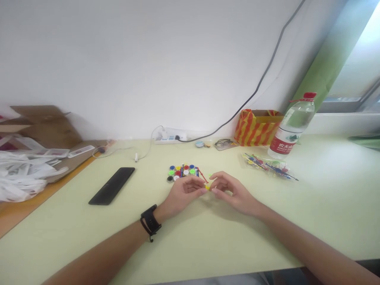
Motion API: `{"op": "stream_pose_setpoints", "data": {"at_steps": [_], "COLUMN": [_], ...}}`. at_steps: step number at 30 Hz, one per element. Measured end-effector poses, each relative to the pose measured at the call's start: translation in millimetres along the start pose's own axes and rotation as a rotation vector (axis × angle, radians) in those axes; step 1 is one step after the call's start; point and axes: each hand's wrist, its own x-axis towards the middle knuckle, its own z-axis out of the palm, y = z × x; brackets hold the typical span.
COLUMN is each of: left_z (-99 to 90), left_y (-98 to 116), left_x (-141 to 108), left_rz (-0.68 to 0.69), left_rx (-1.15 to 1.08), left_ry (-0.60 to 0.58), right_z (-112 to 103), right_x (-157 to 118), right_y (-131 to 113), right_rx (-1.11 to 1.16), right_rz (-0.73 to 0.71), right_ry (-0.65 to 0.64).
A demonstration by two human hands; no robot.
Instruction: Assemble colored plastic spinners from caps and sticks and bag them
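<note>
My left hand (187, 194), a black watch (151, 219) on its wrist, pinches a small yellow plastic piece (207, 187) between thumb and fingertips. Right beside it my right hand (233, 193) has thumb and index fingertip brought together; whatever may be between them is too small to name. Just behind the hands lie several round plastic discs (172, 173) in red, green, blue, yellow, white and black, in rows. Blue and white sticks lie among them, and a red stick (202, 174) slants at their right side. My left hand hides part of the nearest row.
A black phone-like slab (112, 186) lies left on the table (166, 253). At right are a water bottle (292, 126), a bagged bundle of plastic parts (268, 166) and a striped bag (257, 128). A power strip (170, 135) sits by the wall; a cardboard box (56, 130) stands far left.
</note>
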Motion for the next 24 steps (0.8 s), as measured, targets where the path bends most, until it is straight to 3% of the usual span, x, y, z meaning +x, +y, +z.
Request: {"op": "stream_pose_setpoints", "data": {"at_steps": [4,12,19,24], "left_z": [0.4,-3.2,-3.7,-2.6], "left_y": [1,5,8,9], "left_x": [0,2,3,2], "left_rz": [0.002,-0.062,-0.094,-0.111], "left_rx": [-0.001,-0.024,-0.061,-0.077], "left_ry": [-0.003,0.051,0.022,0.024], "right_z": [1,0,4,0], "right_x": [-1,-5,-9,-7], "right_y": [0,6,13,8], "right_rx": [-0.015,-0.191,-0.431,-0.406], "right_rz": [0.005,-0.103,-0.23,-0.145], "right_ry": [-0.027,0.104,0.035,0.03]}}
